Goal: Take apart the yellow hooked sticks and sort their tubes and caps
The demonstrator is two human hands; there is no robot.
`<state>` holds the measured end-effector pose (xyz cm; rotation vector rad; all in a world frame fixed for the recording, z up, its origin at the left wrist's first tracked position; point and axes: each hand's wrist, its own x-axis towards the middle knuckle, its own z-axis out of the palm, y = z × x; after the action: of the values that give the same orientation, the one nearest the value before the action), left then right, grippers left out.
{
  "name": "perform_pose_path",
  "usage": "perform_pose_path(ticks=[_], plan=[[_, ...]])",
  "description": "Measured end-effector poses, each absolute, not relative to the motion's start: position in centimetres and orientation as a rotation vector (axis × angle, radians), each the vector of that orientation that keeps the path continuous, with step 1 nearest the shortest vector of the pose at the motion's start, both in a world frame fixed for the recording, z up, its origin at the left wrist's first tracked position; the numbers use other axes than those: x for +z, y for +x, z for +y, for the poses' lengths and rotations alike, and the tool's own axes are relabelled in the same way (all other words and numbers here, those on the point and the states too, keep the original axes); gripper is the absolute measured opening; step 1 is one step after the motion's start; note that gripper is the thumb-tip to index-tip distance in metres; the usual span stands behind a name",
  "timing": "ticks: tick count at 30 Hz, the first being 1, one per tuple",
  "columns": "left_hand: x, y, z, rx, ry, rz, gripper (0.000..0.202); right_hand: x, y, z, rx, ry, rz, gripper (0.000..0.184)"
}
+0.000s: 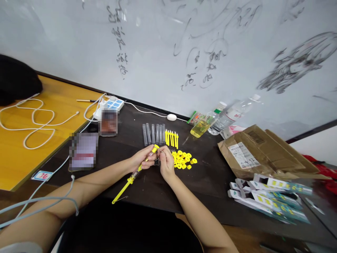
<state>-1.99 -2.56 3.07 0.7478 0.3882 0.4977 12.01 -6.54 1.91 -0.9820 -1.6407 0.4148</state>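
Observation:
My left hand (143,159) is wrapped round a slim yellow-and-clear tube tool (131,180), which slants from lower left to upper right. Its yellow top end (155,148) sticks out above the fingers, and a thin wire hangs near its lower tip. Close beside that top end, my right hand (167,163) is closed in a pinch on a thin wire-like piece (160,151); its exact kind is too small to make out. Loose yellow caps (181,160) lie just right of my right hand. Behind the hands stand clear tubes (153,134) and yellow sticks (172,138) in rows.
At right are a cardboard box (258,154), flattened printed packets (271,198), an oil-coloured bottle (202,125) and a water bottle (229,117). A power strip (113,104), cables and two blurred phone-like items (83,151) lie left. A whiteboard (158,52) rises behind.

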Motion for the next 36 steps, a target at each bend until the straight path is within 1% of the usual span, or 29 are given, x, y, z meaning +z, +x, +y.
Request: perform_pose_path(ticks=[9, 16, 21, 24, 27, 30, 31, 32, 36], plan=[[2.1, -1.4, -3.6, 0.583, 0.73, 0.364, 0.046, 2.2, 11.7, -6.8, 0.379, -1.004, -1.643, 0.038], [2.3, -1.6, -3.8, 0.594, 0.742, 0.392, 0.044, 2.0, 12.2, -6.8, 0.368, -0.964, -1.66, 0.038], [2.2, -1.3, -4.3, 0.57, 0.764, 0.435, 0.048, 1.8, 12.2, -6.9, 0.354, -0.979, -1.682, 0.038], [2.4, -1.2, -4.3, 0.569, 0.767, 0.443, 0.044, 1.5, 12.4, -7.0, 0.357, -0.99, -1.68, 0.04], [3.7, -2.6, -3.2, 0.655, 0.767, 0.422, 0.033, 1.2, 13.6, -6.8, 0.346, -1.079, -1.64, 0.045], [5.2, -4.8, -1.6, 0.924, 0.744, 0.377, 0.029, 0.8, 15.1, -6.5, 0.367, -1.188, -1.498, 0.048], [5.5, -5.3, -1.2, 0.992, 0.747, 0.368, 0.03, 0.7, 15.5, -6.4, 0.388, -1.185, -1.478, 0.048], [5.6, -5.6, -1.1, 0.988, 0.76, 0.385, 0.031, 0.6, 15.7, -6.3, 0.403, -1.171, -1.48, 0.047], [4.6, -5.1, -1.6, 0.827, 0.828, 0.437, 0.031, 0.4, 15.1, -6.3, 0.469, -1.151, -1.632, 0.037]])
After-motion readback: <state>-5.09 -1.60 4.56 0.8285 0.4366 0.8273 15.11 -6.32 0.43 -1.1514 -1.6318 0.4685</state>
